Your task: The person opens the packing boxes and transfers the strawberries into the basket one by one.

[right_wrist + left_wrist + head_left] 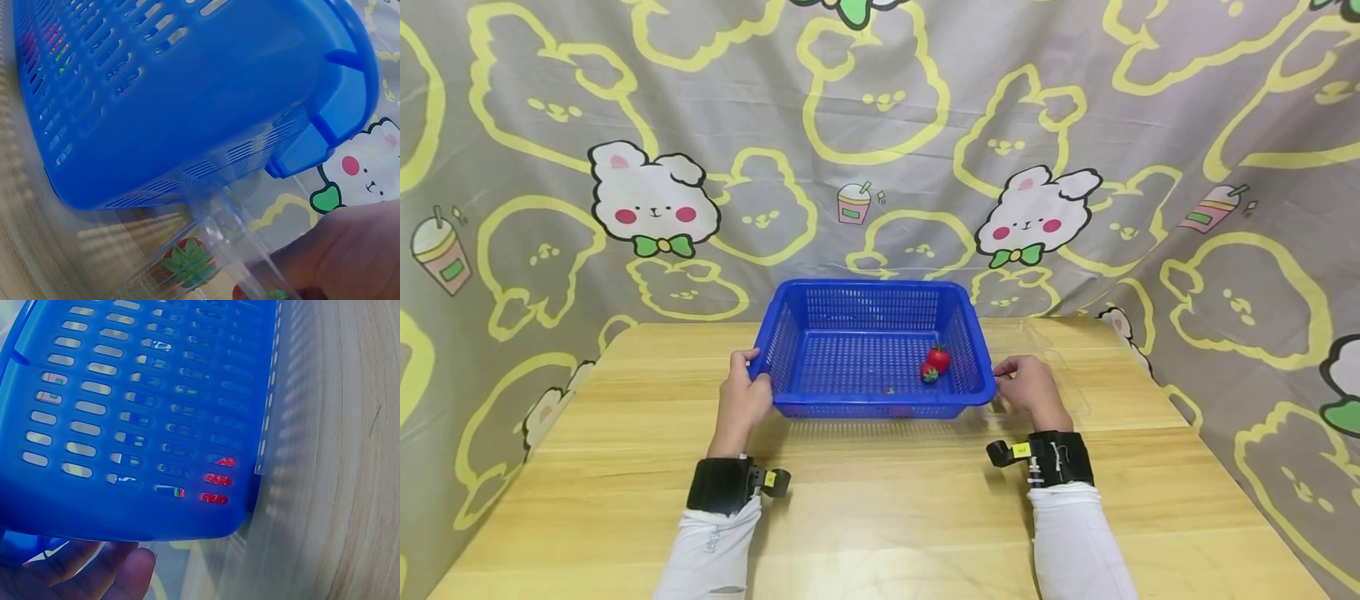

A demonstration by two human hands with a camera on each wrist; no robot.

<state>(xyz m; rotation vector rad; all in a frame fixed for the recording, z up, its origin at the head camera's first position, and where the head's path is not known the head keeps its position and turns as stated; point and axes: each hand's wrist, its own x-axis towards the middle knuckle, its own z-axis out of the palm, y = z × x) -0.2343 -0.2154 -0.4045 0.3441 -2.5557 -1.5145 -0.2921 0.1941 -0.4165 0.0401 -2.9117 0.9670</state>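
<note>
A blue plastic basket (pixel 872 410) with slotted walls stands on the table. My left hand (pixel 745 398) grips its left end, fingers (pixel 128 572) at the end wall below the rim. Two strawberries (pixel 937 358) lie in the basket's right part; a bit of red and green shows near its front wall. To the right of the basket is a clear plastic box (pixel 1078 392). My right hand (pixel 1028 392) reaches in over it, bent fingers close to the basket. In the right wrist view a strawberry (pixel 189 261) shows through clear plastic, and another red-and-green one lies by the fingers; their grasp is hidden.
The wooden table (pixel 880 508) extends in front of the basket. A grey curtain (pixel 775 100) with rabbit drawings hangs right behind it and along both sides. Each wrist wears a black strap (pixel 1063 457) with a small camera jutting inward.
</note>
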